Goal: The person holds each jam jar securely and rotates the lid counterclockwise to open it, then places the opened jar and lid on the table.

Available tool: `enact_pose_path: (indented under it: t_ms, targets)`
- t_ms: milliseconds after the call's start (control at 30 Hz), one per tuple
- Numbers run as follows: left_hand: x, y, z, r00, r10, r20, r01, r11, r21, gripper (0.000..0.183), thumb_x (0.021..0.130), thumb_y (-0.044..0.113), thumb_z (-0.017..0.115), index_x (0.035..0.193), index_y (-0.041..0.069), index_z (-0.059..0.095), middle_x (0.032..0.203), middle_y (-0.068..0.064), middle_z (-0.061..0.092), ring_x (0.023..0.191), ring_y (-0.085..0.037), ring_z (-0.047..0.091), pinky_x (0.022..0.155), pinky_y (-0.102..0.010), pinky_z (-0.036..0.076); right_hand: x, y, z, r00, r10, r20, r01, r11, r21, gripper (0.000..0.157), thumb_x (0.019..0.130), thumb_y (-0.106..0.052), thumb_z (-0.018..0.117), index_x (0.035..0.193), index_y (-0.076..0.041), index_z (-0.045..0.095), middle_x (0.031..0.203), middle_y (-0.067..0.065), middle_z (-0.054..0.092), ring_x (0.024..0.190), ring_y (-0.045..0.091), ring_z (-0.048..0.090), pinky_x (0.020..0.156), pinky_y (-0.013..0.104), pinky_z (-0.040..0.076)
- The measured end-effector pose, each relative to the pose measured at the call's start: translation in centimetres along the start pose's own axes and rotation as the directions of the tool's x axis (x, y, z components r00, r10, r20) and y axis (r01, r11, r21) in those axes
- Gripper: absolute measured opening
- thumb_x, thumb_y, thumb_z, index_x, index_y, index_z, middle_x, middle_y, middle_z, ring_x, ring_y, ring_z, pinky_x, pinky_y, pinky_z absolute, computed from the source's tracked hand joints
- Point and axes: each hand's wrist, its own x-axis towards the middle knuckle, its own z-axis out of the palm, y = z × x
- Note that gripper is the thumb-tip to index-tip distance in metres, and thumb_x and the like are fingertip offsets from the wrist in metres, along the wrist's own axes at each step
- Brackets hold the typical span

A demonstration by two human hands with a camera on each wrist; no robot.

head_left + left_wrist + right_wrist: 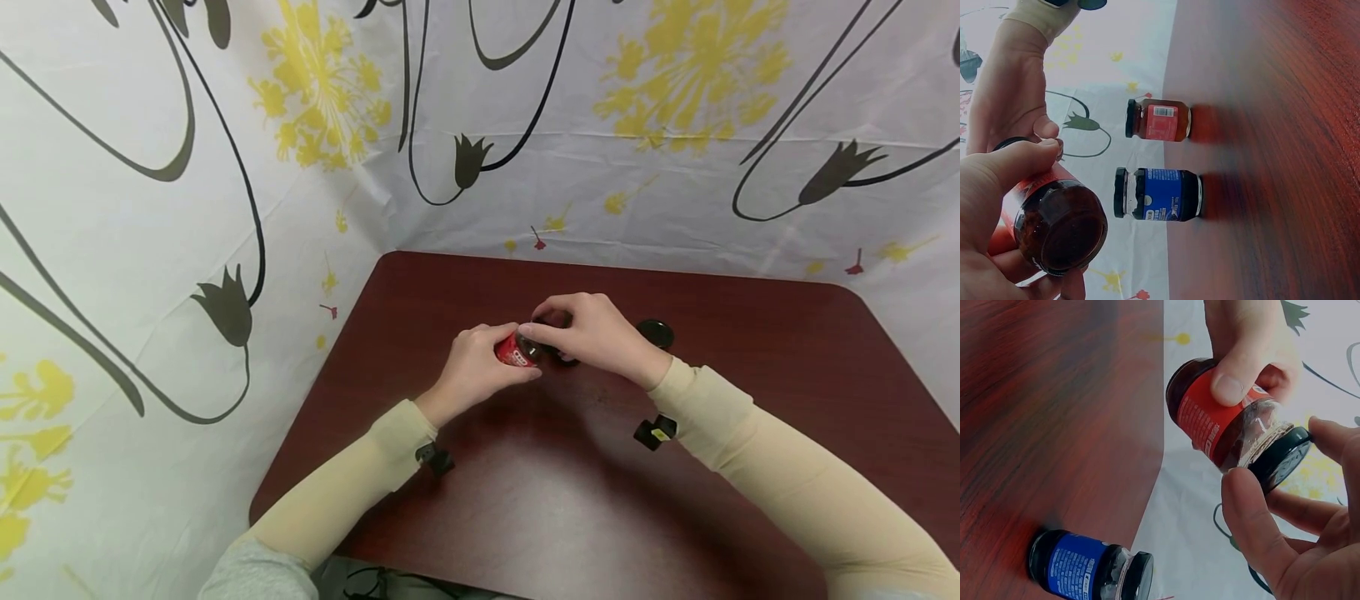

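My left hand [474, 367] grips a glass jar [514, 351] with a red label and dark contents. In the left wrist view its dark base tilts toward the camera, thumb along its side. My right hand [603, 337] pinches the jar's black lid [1282, 459] between thumb and fingers, as the right wrist view shows. The lid sits at the jar's mouth, with crinkled clear wrap [1262, 422] around the neck. Both hands hold the jar tilted above the table. Part of the jar is hidden by fingers in the head view.
Upright on the dark red wooden table [465, 287] stand a blue-labelled jar [1163, 195], mostly behind my right hand in the head view, and another red-labelled jar [1162, 120] farther right, its black lid [656, 333] showing. A patterned white cloth [555, 108] hangs behind the table.
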Motion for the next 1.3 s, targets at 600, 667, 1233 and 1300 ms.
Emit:
enact_pose_path:
  t_ms: [600, 667, 1233, 1300]
  targets:
    - [-0.10, -0.11, 0.24, 1.000, -0.016, 0.007, 0.016, 1.000, -0.011, 0.046, 0.065, 0.050, 0.075, 0.104, 0.030, 0.062, 0.087, 0.020, 0.058, 0.074, 0.000, 0.049, 0.056, -0.018, 0.044, -0.08, 0.06, -0.03, 0.997, -0.066, -0.040, 0.063, 0.996, -0.063, 0.030, 0.077, -0.057, 0.061, 0.094, -0.033, 0.061, 0.075, -0.011, 0.061, 0.055, 0.009, 0.056, 0.049, 0.033, 0.045]
    - [-0.10, -0.08, 0.25, 1.000, -0.014, 0.005, 0.014, 1.000, -0.018, 0.045, 0.065, 0.050, 0.076, 0.103, 0.030, 0.062, 0.086, 0.020, 0.057, 0.074, 0.000, 0.048, 0.056, -0.018, 0.044, -0.07, 0.14, -0.02, 0.996, -0.076, -0.041, 0.073, 0.995, -0.069, 0.031, 0.077, -0.056, 0.061, 0.095, -0.032, 0.062, 0.076, -0.011, 0.061, 0.057, 0.010, 0.056, 0.049, 0.033, 0.044]
    - [-0.03, 0.25, 0.40, 1.000, -0.006, 0.013, 0.007, 0.999, -0.038, 0.043, 0.066, 0.048, 0.075, 0.101, 0.029, 0.061, 0.087, 0.019, 0.057, 0.075, -0.001, 0.049, 0.058, -0.018, 0.045, -0.30, 0.40, -0.40, 0.989, -0.141, -0.043, 0.136, 0.985, -0.110, 0.033, 0.078, -0.054, 0.062, 0.100, -0.030, 0.064, 0.080, -0.011, 0.058, 0.066, 0.011, 0.053, 0.053, 0.032, 0.042]
    - [-0.07, 0.29, 0.40, 1.000, -0.008, 0.021, 0.009, 0.999, -0.042, 0.044, 0.066, 0.050, 0.074, 0.102, 0.029, 0.061, 0.088, 0.018, 0.057, 0.076, -0.001, 0.050, 0.058, -0.018, 0.045, -0.35, 0.41, -0.45, 0.989, -0.144, -0.043, 0.139, 0.984, -0.112, 0.034, 0.077, -0.054, 0.062, 0.100, -0.029, 0.064, 0.081, -0.011, 0.058, 0.068, 0.011, 0.052, 0.053, 0.031, 0.042]
